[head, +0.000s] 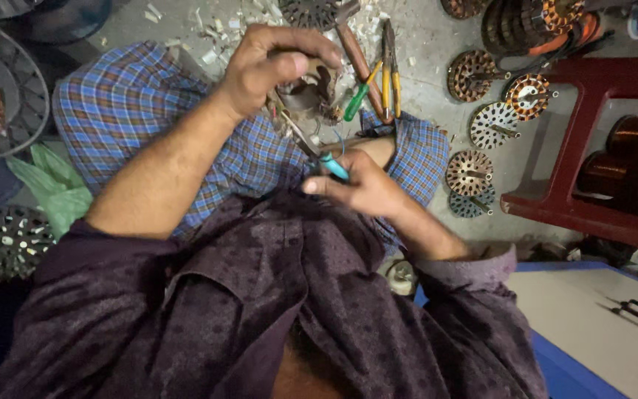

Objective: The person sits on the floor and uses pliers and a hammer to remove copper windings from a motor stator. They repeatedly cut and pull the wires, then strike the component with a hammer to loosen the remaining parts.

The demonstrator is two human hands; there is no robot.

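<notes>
From the head view, the left hand (271, 66) is curled tight around a small motor stator (308, 92) held over the checked-cloth lap (134, 103); the right hand (363, 185) pinches a teal-handled tool (331, 167) whose thin shaft reaches up into the stator. The step looks like picking at the windings; the next move likely calls for a steady grip and a careful pry; pliers (387, 66) lie just beyond on the floor.
</notes>
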